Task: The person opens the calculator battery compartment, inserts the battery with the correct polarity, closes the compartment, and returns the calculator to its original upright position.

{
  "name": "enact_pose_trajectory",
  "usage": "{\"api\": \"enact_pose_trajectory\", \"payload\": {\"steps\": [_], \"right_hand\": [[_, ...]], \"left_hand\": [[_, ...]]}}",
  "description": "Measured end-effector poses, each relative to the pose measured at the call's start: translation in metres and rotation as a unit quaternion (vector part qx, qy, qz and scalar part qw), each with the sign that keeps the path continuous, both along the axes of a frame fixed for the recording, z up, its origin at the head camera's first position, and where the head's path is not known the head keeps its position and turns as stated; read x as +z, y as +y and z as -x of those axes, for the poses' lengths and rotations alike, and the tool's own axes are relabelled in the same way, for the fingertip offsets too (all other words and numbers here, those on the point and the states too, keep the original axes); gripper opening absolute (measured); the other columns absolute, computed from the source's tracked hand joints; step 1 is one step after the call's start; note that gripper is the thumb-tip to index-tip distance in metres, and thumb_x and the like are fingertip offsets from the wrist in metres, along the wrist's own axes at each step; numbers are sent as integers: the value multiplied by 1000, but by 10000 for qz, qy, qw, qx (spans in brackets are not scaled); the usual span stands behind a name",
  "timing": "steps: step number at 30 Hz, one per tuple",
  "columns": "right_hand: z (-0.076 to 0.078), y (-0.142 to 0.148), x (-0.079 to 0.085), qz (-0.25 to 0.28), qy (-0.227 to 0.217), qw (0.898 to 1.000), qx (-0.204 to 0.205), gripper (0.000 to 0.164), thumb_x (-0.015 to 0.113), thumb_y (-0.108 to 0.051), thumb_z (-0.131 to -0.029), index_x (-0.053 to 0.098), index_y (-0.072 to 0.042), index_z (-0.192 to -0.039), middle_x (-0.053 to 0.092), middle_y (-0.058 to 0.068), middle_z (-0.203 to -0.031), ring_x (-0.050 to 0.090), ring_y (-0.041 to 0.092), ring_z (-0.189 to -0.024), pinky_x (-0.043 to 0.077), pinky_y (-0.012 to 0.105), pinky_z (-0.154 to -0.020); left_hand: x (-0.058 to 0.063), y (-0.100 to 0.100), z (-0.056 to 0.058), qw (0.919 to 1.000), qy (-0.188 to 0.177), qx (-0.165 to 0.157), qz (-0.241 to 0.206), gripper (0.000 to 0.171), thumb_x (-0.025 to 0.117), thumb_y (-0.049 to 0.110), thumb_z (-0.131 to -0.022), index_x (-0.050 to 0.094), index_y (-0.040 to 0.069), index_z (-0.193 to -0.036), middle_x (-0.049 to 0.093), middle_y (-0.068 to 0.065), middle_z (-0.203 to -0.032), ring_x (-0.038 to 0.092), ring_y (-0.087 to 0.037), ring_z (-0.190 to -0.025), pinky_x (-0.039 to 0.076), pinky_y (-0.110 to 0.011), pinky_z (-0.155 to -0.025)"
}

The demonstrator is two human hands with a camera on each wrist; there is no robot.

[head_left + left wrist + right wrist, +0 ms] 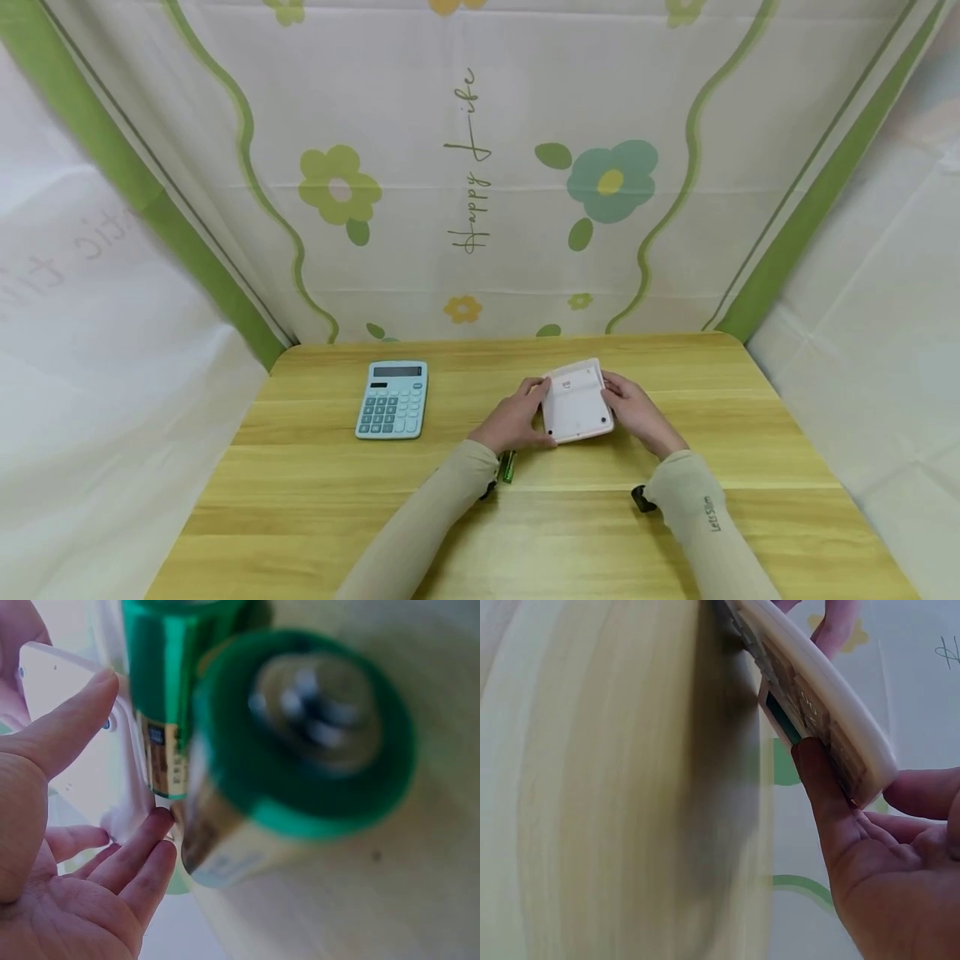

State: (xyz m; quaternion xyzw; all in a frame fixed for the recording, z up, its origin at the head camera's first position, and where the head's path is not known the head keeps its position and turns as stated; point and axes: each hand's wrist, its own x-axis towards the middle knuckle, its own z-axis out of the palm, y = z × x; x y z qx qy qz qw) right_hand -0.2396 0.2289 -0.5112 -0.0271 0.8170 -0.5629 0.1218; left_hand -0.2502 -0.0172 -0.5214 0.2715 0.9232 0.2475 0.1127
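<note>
A pale pink calculator [576, 404] is held back side up above the table, slightly tilted, its keys facing down in the right wrist view. My left hand [516, 419] holds its left edge, thumb near the lower corner and fingers at the upper part. On the opposite edge my right hand [636, 410] grips it, with one finger under the key side [821, 727] near the display. Two green and gold batteries [509, 467] lie by my left wrist; one battery [300, 742] looms large and blurred in the left wrist view.
A light blue calculator [392, 400] lies face up at the left of the wooden table [300, 500]. Printed white cloth [480, 208] hangs behind the table, with more cloth at both sides. A dark wrist strap piece [642, 499] shows at my right sleeve.
</note>
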Motion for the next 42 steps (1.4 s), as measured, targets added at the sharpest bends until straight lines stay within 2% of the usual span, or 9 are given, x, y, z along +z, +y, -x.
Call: {"api": "enact_pose_trajectory", "payload": {"steps": [6, 12, 18, 34, 42], "right_hand": [[-1, 3, -3, -278, 20, 9996, -68, 56, 35, -14, -113, 18, 4, -163, 38, 32, -158, 43, 44, -144, 42, 54, -117], [-1, 4, -5, -403, 18, 9991, -129, 56, 36, -14, -113, 19, 4, -163, 42, 32, -154, 47, 42, -140, 46, 52, -113], [-1, 6, -6, -498, 21, 9987, -138, 55, 38, -13, -113, 21, 5, -162, 43, 32, -154, 47, 43, -140, 45, 53, -115], [2, 10, -11, -794, 16, 9968, -18, 56, 40, -12, -112, 21, 6, -162, 41, 34, -155, 42, 47, -144, 39, 58, -119], [1, 11, -10, -1118, 55, 9937, 51, 56, 43, -13, -111, 24, 6, -161, 44, 35, -152, 43, 48, -142, 39, 60, -117]], "left_hand": [[-1, 0, 1, 10000, 34, -76, 38, 109, 85, 37, -86, 17, 12, -167, 25, -4, -170, 57, -25, -136, 52, -34, -109], [-3, 0, 2, 9999, 98, -81, 106, 108, 85, 38, -86, 18, 13, -167, 26, -3, -169, 59, -24, -133, 52, -33, -108], [-1, 1, 0, 10000, -4, -53, 43, 107, 85, 35, -86, 19, 13, -167, 25, -3, -170, 57, -25, -136, 51, -34, -109], [-1, 2, 0, 9998, 118, -82, 141, 106, 84, 36, -87, 19, 13, -167, 26, -4, -169, 57, -25, -136, 50, -33, -110], [-2, 1, 0, 9997, 153, -113, 161, 105, 85, 37, -86, 21, 14, -167, 26, -3, -169, 58, -25, -135, 51, -33, -109]]}}
